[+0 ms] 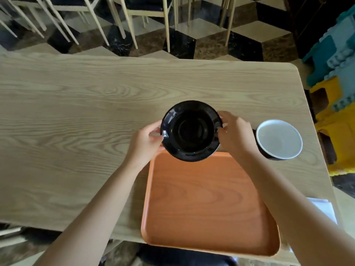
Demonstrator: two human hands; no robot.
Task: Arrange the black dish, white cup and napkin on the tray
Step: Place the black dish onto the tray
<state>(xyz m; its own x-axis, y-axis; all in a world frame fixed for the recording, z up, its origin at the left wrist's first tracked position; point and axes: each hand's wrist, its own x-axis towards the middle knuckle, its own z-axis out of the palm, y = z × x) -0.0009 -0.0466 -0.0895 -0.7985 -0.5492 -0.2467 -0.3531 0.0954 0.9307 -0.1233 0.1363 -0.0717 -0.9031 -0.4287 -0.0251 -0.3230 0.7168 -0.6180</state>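
The round black dish (190,131) hangs in the air over the far edge of the orange wooden tray (207,200). My left hand (146,141) grips its left rim and my right hand (234,133) grips its right rim. The cup (278,139), white inside and dark outside, stands on the table just right of my right hand, off the tray. A white napkin (324,208) lies near the table's right edge, partly hidden behind my right forearm.
The light wooden table (76,116) stretches left and far of the tray. The tray overhangs the near table edge. Chair legs (123,22) stand beyond the far edge on a chequered floor. Blue and yellow blocks (336,89) sit to the right.
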